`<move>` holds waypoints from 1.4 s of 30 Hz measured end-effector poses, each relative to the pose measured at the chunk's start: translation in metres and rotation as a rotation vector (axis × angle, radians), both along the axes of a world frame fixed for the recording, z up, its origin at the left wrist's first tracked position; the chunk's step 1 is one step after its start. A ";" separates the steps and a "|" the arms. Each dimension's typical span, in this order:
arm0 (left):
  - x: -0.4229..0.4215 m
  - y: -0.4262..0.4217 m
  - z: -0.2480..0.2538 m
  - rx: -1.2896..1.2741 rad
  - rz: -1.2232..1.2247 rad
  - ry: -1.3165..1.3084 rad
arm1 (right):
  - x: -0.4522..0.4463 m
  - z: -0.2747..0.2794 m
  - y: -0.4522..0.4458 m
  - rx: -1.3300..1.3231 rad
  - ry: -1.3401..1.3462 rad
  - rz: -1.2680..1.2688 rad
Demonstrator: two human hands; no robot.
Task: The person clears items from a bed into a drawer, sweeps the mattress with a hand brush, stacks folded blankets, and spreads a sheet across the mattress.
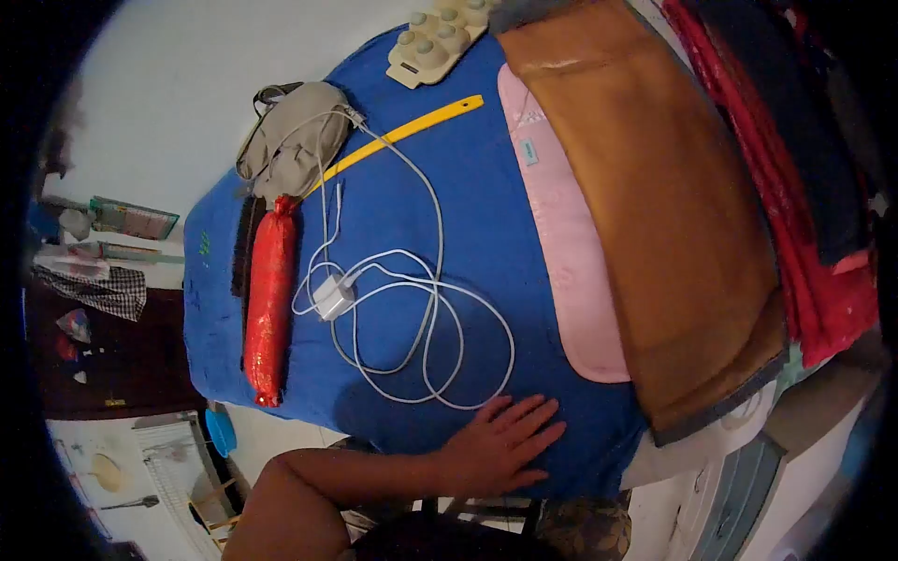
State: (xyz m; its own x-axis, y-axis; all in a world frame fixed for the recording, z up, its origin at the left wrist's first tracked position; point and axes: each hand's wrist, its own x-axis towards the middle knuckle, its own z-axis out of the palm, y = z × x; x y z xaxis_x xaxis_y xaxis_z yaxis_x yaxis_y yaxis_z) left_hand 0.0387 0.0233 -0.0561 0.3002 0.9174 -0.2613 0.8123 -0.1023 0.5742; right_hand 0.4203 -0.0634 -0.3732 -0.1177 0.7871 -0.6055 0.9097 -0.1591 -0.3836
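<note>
My left hand lies palm down near the front edge of the blue cloth, fingers spread, holding nothing. Its fingertips are beside the lowest loop of a white cable. The coiled cable spreads over the middle of the cloth around a white charger block. Up and to the right of the hand is a pink pad, partly under a brown sheet. My right hand does not show.
A red wrapped roll lies at the left, below a beige pouch. A yellow strip runs diagonally near a cream tray with rounded knobs. Red fabric is at the right; a blue basin stands beyond the left edge.
</note>
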 end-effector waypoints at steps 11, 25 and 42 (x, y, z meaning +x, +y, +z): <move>0.001 -0.012 0.000 0.241 0.032 -0.006 | 0.001 -0.010 0.008 0.067 -0.051 0.054; -0.032 -0.005 -0.032 0.677 0.204 -0.187 | -0.146 0.327 0.156 0.713 0.644 -0.083; -0.371 0.077 -0.031 0.522 1.025 0.422 | -0.225 0.294 0.170 0.980 0.432 0.395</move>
State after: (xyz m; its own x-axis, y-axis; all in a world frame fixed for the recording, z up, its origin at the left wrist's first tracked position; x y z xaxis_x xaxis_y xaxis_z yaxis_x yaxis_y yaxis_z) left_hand -0.3321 0.1004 -0.0874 -0.6417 0.7031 0.3066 0.7646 0.5548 0.3280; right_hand 0.1956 0.1061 -0.0794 -0.5115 0.7604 0.4002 0.5916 0.6494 -0.4777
